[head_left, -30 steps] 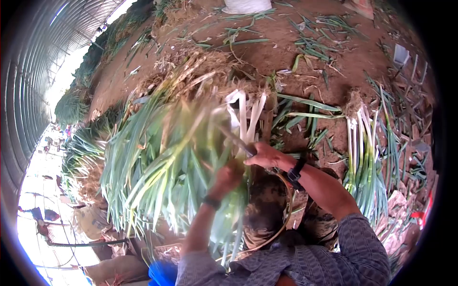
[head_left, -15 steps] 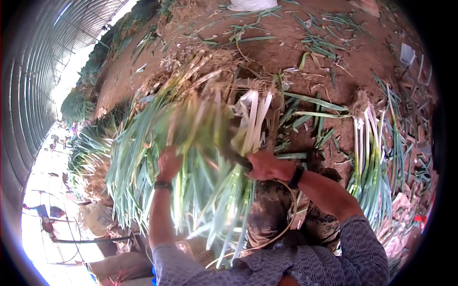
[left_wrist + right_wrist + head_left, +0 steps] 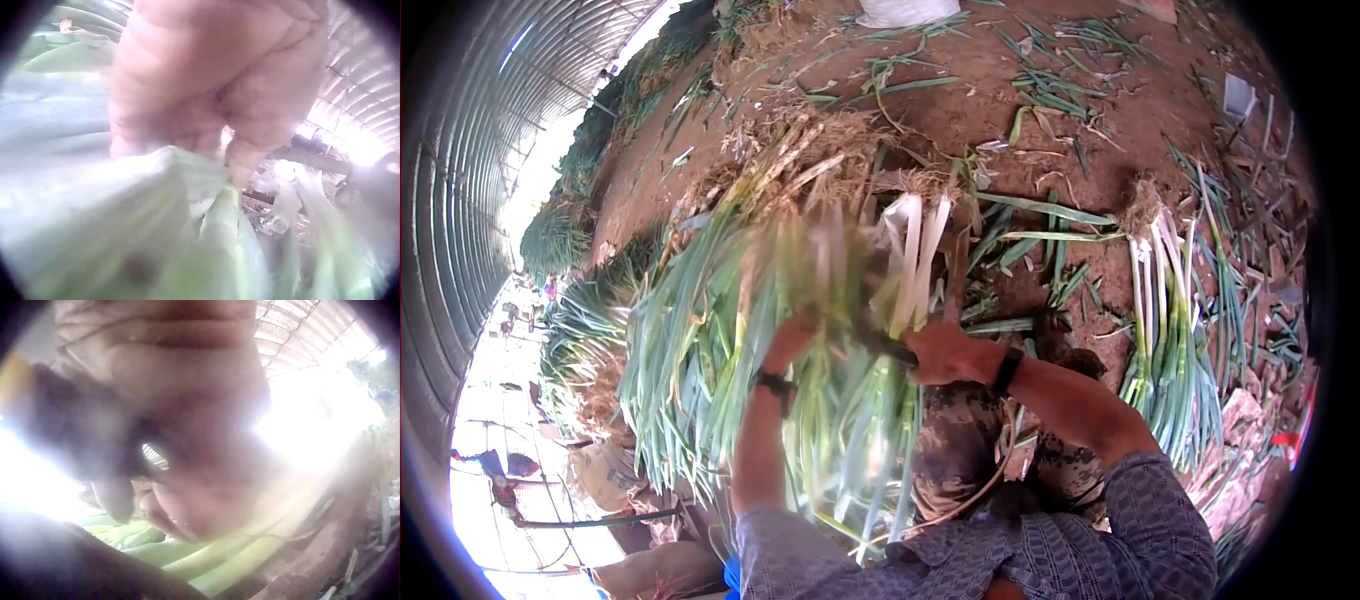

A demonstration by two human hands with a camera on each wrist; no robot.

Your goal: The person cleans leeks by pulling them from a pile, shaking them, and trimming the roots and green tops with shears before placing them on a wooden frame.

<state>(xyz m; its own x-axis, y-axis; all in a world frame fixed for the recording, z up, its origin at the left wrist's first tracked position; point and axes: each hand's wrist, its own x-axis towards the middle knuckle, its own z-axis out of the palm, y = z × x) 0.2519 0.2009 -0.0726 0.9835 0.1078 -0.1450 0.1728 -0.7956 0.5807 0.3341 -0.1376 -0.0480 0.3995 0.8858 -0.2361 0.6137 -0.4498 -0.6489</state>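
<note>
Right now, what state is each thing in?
Dark rod-shaped tool: held in the bare right hand; running or not, can't tell.
Long green leaves: creased, gripped in the bare left hand.
Green leafy heap at left: piled up.
Green-and-white bundle at right: lying on brown soil, roots attached.
White sack at top: cut off by the frame; contents hidden.

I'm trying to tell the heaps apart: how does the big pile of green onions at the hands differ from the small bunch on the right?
The big pile spreads wide; the small bunch is narrow. Many stalks at the big pile's root end look brown; the small bunch's are mostly white. The left hand is over the big pile; neither hand touches the small bunch. Both have green leaves.
</note>
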